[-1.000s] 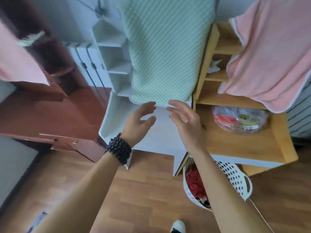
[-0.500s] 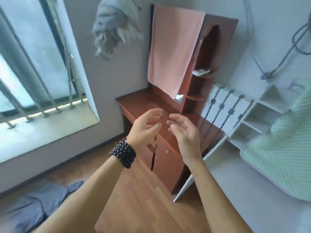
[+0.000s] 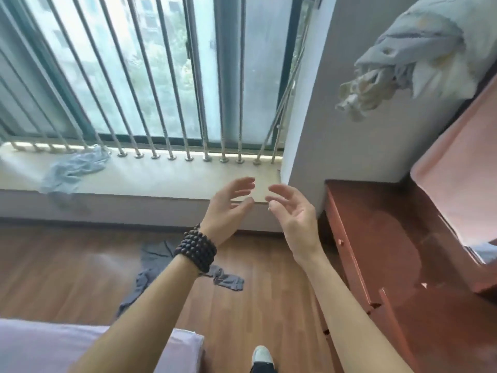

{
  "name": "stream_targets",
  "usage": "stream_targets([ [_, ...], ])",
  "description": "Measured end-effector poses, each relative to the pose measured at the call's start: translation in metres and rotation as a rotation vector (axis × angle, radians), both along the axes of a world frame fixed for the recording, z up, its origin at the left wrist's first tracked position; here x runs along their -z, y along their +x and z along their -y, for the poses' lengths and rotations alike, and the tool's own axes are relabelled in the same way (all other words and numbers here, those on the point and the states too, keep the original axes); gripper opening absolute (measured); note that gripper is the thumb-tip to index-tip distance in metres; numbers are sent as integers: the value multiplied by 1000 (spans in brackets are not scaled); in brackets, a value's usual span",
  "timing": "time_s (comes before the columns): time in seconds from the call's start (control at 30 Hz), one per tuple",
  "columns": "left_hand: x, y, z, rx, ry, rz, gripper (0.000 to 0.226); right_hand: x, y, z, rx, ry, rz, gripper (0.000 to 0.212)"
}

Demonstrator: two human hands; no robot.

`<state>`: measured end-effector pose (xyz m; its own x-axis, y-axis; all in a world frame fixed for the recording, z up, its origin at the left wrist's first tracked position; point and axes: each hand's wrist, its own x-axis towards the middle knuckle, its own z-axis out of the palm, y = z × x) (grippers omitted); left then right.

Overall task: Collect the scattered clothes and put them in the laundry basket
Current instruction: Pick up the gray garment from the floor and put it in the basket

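Fingers (image 3: 243, 184) spread empty, dark garment (image 3: 153, 267) below.

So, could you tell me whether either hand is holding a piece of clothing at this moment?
No, the left hand and right hand are both open and empty above the floor, apart from the grey garment lying there.

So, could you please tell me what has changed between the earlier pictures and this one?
The view swung left, from the shelves and white laundry basket, past the reddish-brown wooden desk, to the barred window. A dark grey garment on the floor and a pale blue cloth on the sill came into sight. Both the left hand and right hand stayed open, raised and empty.
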<state>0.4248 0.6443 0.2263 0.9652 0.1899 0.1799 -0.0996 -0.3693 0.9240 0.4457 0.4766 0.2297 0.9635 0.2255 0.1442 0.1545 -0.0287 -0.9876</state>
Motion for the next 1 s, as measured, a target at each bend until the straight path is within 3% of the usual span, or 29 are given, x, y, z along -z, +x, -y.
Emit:
stream_targets([
  [0.23,5,44,-70,-316,-2,-94,39,10,100,-87,-318,-64,-7,27],
  [0.53,31,55,-165,-600,-83,-187,38,32,152,-207,-581,-79,-30,27],
  [1.0,54,123,-339,-734,-149,-205,38,57,230,-392,-707,-168,-1,27],
])
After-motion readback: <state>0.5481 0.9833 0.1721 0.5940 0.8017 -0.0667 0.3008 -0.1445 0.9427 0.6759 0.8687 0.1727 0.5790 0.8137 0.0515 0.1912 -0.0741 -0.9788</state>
